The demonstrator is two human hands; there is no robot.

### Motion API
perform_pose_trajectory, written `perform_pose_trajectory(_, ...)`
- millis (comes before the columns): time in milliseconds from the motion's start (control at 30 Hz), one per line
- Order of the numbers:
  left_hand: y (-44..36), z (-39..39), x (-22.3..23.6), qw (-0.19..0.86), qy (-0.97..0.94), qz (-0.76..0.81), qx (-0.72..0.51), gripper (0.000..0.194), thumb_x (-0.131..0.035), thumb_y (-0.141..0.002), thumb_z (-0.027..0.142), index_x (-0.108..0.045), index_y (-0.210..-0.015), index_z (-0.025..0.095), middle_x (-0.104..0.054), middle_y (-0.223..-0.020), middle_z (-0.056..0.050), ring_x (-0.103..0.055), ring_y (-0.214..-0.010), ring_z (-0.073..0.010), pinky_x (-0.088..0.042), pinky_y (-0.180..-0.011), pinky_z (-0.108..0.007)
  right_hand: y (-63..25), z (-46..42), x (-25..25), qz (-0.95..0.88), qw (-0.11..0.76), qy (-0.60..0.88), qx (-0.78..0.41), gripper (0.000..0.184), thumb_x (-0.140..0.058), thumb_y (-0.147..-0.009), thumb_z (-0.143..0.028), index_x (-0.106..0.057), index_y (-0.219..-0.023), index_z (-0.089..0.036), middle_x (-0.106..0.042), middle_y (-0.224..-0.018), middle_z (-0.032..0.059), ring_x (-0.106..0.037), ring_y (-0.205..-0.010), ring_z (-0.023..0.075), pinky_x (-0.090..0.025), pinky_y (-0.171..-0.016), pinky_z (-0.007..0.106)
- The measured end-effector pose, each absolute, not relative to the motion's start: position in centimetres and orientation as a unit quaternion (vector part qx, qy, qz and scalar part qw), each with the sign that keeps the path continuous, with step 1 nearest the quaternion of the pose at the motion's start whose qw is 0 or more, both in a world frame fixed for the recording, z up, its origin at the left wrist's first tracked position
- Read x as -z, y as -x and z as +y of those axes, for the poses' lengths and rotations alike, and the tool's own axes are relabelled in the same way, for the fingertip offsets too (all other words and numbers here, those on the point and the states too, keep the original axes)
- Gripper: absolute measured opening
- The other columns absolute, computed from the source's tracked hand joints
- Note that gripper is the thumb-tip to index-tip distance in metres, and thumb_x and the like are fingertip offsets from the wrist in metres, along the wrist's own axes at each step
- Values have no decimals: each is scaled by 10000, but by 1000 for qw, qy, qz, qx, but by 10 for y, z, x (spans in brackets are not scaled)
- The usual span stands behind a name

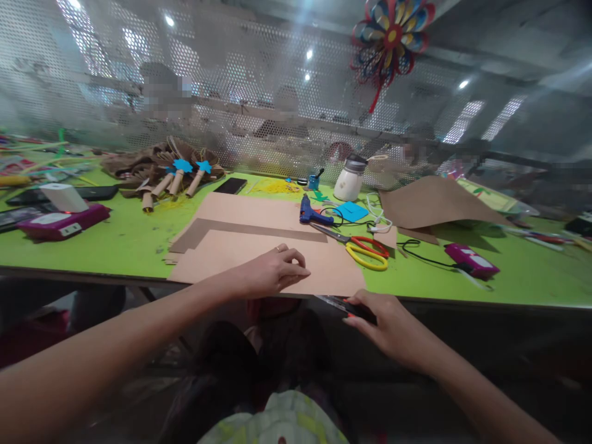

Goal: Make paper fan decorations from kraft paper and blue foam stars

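A stack of brown kraft paper sheets (pixel 240 253) lies at the front edge of the green table. My left hand (pixel 272 269) rests on the top sheet, its fingers curled toward the thumb; nothing shows between them. My right hand (pixel 388 320) is closed around a black and red utility knife (pixel 361 309), just off the table's front edge. The knife's blade points left, close to the sheet's front right corner. Scissors (pixel 367 251) with red and yellow handles lie on the right part of the paper, beside a blue glue gun (pixel 314 213).
Behind the paper are a phone (pixel 231 185), yellow shreds (pixel 272 185) and a white jar (pixel 350 179). Brown rolled-paper pieces with blue tops (pixel 178 176) lie back left. Magenta power blocks (pixel 65 221) sit on both sides. A large curved brown sheet (pixel 439 203) is at right.
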State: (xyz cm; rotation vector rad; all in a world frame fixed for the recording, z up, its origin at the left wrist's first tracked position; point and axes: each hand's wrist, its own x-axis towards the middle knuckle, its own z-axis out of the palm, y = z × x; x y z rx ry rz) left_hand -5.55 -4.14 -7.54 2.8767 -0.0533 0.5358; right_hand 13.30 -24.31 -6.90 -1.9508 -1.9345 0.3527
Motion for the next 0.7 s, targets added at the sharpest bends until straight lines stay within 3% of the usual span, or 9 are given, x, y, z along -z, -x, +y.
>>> perform_pose_trajectory(700, 56, -41, 79, 106, -978, -15, -181, 276, -418, -907, 248, -636, -1069, 196, -589, -1030, -99, -498, -895, -172, -367, -841, -310, -81, -210, 70, -706, 178, 674, -125, 105, -519, -849, -266, -551, -899, -179, -657, -850, 66, -605, -806, 203, -387, -662, 264)
